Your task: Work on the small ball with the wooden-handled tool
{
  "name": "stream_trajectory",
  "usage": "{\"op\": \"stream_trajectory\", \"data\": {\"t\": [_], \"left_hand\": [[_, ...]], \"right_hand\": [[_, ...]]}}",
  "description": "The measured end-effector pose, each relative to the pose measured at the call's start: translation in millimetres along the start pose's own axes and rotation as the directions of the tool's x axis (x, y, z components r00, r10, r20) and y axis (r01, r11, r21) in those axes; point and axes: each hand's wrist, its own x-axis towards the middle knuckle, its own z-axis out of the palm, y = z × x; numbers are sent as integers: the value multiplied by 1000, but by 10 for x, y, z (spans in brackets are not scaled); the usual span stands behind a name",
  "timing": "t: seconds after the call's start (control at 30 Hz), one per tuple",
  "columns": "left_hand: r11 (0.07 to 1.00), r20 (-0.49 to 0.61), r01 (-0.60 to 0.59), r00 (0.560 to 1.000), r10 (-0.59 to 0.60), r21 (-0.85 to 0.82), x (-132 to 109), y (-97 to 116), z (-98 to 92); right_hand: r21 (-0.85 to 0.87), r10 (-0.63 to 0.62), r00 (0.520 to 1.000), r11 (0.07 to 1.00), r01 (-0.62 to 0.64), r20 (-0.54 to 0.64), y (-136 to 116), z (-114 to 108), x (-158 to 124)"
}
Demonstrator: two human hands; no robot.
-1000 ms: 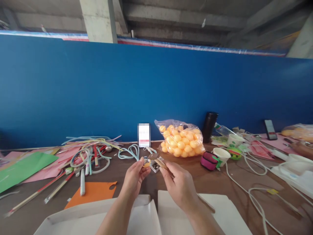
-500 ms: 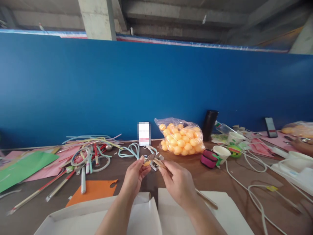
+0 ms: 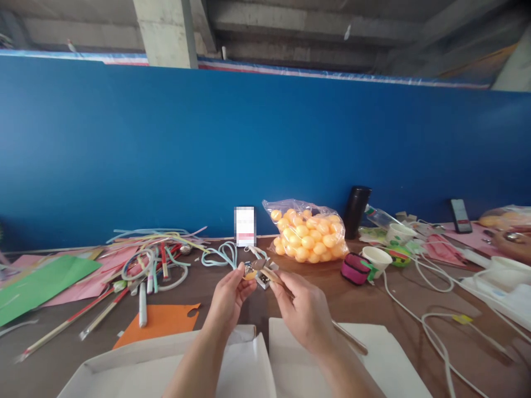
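Two pinching grips, at lower centre of the frame: left hand holds a small silver-and-orange piece, right hand a brown-handled tool, just beside it. Keeping the piece steady, with light tool pressure, seems advisable.

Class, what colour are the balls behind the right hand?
The balls are yellow-orange, clearest in the head view.

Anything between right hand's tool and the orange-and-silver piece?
Nothing visible. The tan-handled tool in the right hand sits right at the orange-and-silver piece in the left hand; contact unclear. The white box lies beyond, not between.
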Motion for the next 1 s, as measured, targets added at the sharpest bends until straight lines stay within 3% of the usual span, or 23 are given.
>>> {"op": "stream_trajectory", "data": {"t": [0.77, 0.87, 1.0], "left_hand": [[1000, 3, -3, 1000, 3, -24, 27, -12, -30], [995, -13, 2, 1000, -3, -97, 22, 16, -24], [979, 52, 38, 998, -28, -200, -18, 77, -12]], "right_hand": [[-41, 10, 999, 999, -9, 30, 8, 23, -15], [72, -7, 999, 997, 10, -42, 16, 16, -10], [202, -23, 993, 978, 47, -119, 15, -5, -17]]}}
